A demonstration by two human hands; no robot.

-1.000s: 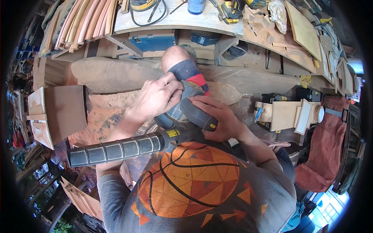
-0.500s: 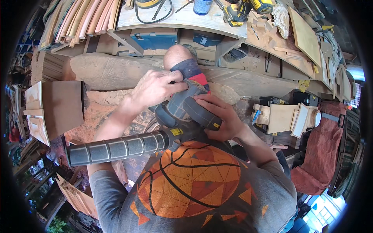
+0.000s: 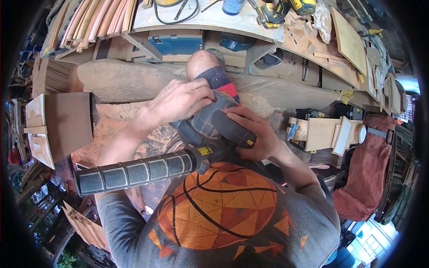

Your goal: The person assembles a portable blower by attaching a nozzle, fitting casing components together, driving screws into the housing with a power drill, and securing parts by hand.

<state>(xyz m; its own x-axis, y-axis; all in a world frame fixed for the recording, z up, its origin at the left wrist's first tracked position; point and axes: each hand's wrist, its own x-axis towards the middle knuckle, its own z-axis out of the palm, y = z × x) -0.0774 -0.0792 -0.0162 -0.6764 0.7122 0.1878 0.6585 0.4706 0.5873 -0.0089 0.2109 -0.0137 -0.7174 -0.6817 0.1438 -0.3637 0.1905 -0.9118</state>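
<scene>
One dark tool point(image 3: 208, 121) sits in the lap, just beyond the orange-printed shirt point(image 3: 219, 205). Its ribbed tube point(image 3: 134, 172) juts out to the left, across the left forearm point(image 3: 127, 131) in this view; a nudge there could well turn the whole body, so that arm should move gently. The right hand point(image 3: 260, 136) holds the tool's curved side, fingers over it and thumb below, a steadying grip that seems worth keeping firm. The left hand point(image 3: 181, 100) has its fingers bent and close together at the tool's far end; I cannot tell whether they pinch anything. Small, straight pulls would probably serve better than twisting. Dark cloth point(image 3: 213, 77) lies just beside those fingertips and is best kept clear, with the knee point(image 3: 201, 63) held still. Farther off are a long board point(image 3: 118, 82) and the worktop point(image 3: 210, 20)
</scene>
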